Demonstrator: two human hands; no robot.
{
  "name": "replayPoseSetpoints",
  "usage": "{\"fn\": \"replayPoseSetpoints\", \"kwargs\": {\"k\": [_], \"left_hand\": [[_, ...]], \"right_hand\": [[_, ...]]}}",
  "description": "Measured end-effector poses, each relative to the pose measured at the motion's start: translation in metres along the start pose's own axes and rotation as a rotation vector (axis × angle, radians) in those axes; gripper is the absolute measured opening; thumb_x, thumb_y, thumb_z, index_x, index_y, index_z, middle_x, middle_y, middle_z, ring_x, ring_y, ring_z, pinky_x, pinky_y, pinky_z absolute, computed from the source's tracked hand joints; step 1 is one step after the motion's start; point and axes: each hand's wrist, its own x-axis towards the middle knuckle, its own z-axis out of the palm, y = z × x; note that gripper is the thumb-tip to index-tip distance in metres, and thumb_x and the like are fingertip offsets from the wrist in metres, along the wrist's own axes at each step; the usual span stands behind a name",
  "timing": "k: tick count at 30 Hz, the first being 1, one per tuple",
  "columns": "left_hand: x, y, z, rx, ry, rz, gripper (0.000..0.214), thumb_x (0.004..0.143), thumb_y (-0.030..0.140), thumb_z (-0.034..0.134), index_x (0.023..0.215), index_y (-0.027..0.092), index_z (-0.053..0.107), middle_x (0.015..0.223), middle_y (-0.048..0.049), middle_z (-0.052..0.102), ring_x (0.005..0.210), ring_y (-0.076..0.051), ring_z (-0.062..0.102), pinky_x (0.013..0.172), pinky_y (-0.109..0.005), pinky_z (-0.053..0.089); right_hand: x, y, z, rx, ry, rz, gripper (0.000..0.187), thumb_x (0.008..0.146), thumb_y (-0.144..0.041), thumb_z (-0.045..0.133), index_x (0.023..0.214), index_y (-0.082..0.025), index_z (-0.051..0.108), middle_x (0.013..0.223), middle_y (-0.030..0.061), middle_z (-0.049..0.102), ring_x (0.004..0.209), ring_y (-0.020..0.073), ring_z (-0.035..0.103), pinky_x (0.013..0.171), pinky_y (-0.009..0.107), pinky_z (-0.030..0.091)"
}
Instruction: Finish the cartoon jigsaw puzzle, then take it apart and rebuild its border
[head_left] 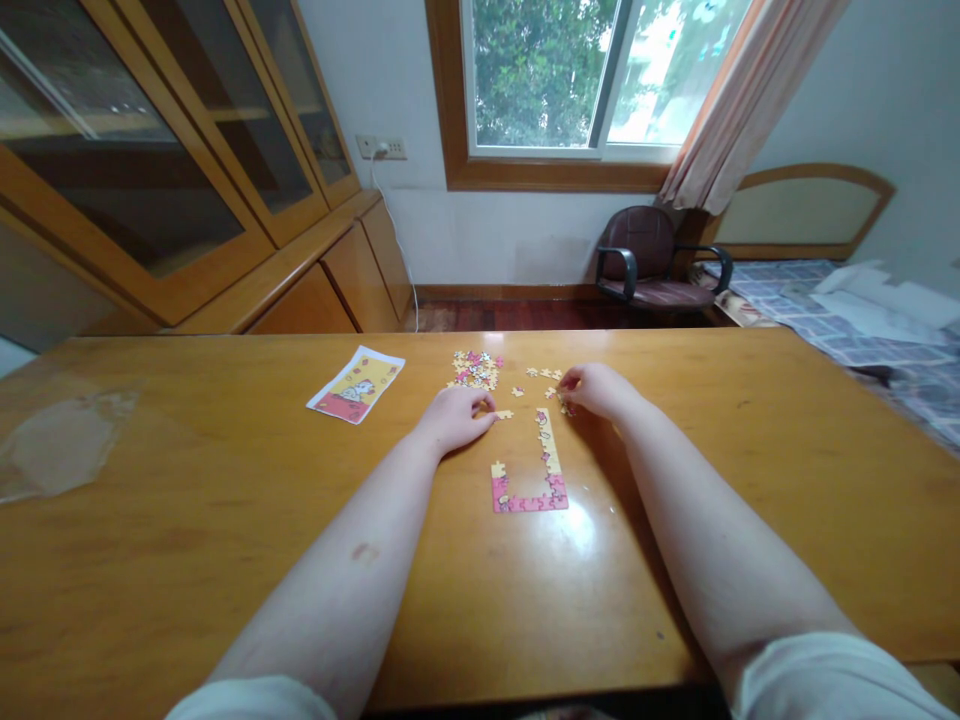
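A partly joined jigsaw border lies on the wooden table, pink along its near edge and yellow up its right side. Beyond its open far left, my left hand rests with thumb and fingers closed at the end of a small yellow puzzle strip. My right hand is past the border's top right corner, fingertips pinched together at some small puzzle pieces; what exactly they grip is partly hidden. Between the hands lies a single loose piece, with a short row of yellow pieces farther back.
A heap of mixed puzzle pieces sits beyond my left hand. To its left is a printed picture sheet, and a clear plastic bag lies at the table's far left. Behind the table stand an office chair and a cabinet.
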Motion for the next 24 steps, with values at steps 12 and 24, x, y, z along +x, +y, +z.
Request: {"fn": "replayPoseSetpoints", "kwargs": {"k": [12, 24], "left_hand": [[0.000, 0.000, 0.000, -0.007, 0.012, 0.009, 0.020, 0.080, 0.038, 0.059, 0.084, 0.023, 0.071, 0.066, -0.0002, 0.058, 0.067, -0.017, 0.054, 0.063, -0.028, 0.037], [0.000, 0.002, 0.003, -0.104, 0.105, 0.071, 0.016, 0.081, 0.032, 0.058, 0.088, 0.021, 0.068, 0.058, 0.0033, 0.051, 0.060, -0.015, 0.051, 0.064, -0.028, 0.037]], "right_hand": [[0.000, 0.001, 0.001, 0.045, -0.110, 0.000, 0.021, 0.076, -0.012, 0.063, 0.095, -0.017, 0.071, 0.084, 0.0029, 0.074, 0.070, 0.0138, 0.063, 0.058, 0.021, 0.040], [-0.006, -0.027, 0.014, 0.681, -0.020, -0.083, 0.021, 0.075, -0.022, 0.071, 0.095, -0.016, 0.069, 0.078, 0.0030, 0.067, 0.056, 0.0094, 0.054, 0.053, 0.022, 0.043]]}}
